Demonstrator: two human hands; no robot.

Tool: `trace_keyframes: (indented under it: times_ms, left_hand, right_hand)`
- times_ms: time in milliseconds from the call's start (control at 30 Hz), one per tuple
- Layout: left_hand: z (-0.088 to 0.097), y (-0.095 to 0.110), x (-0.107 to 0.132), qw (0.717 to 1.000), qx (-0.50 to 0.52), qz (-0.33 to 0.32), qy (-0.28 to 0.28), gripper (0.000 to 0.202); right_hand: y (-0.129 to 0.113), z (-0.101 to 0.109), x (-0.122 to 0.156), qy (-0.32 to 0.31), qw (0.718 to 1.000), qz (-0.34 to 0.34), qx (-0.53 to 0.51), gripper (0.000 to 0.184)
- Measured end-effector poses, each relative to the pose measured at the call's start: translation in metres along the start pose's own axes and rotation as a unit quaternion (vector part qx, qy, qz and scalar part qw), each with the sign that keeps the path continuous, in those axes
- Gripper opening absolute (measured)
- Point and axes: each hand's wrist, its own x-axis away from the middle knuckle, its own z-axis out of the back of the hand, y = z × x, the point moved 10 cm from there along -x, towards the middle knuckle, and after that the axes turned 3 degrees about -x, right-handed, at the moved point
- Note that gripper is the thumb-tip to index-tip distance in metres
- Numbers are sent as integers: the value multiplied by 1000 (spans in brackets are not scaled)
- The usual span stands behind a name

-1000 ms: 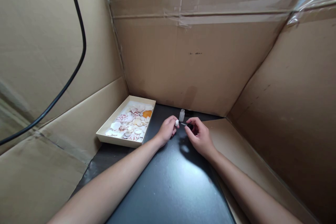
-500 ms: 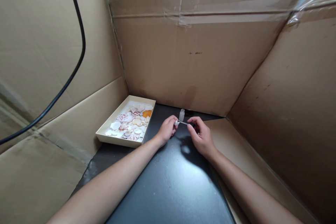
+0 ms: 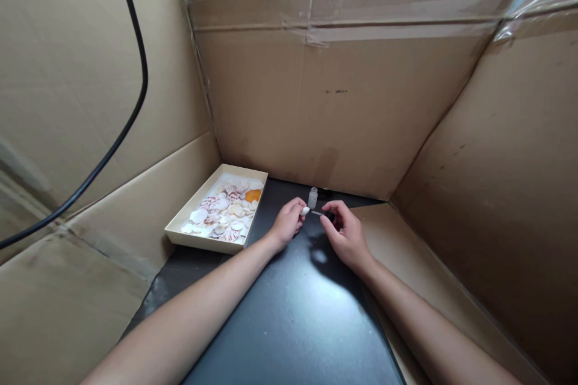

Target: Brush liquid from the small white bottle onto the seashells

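Between the fingertips of my left hand [image 3: 286, 221] is a small white shell [image 3: 305, 211]. My right hand [image 3: 347, 233] is closed on an applicator brush [image 3: 316, 213], which has a thin pale stem and a dark cap partly hidden by the fingers. Its tip points left and lies at the shell's right edge; whether the two touch I cannot tell. Just behind the hands, a small clear bottle [image 3: 313, 198] with an uncapped neck stands upright on the dark table [image 3: 289, 319].
Left of my hands lies a shallow cream tray [image 3: 205, 244] of white, striped and orange shells. Cardboard walls [image 3: 311, 114] enclose the back and sides. A cardboard sheet [image 3: 383, 225] lies at the right, and a black cable [image 3: 143, 72] hangs at the left.
The brush has shifted slightly, with less of its stem showing, and the shell has turned a little in my left fingers. Bottle and tray stay put.
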Motion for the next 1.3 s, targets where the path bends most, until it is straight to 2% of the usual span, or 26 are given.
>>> trace_keyframes:
  times_ms: [633, 833, 1300]
  left_hand:
    - [1, 0, 1, 1000, 6, 7, 11, 7]
    - [2, 0, 1, 1000, 3, 5, 12, 7]
    - [2, 0, 0, 1000, 13, -5, 15, 5]
  right_hand:
    - [0, 0, 0, 1, 1000, -5, -5, 12]
    - [3, 0, 0, 6, 1000, -6, 1, 18]
    - [1, -1, 0, 4, 1000, 4, 0, 12]
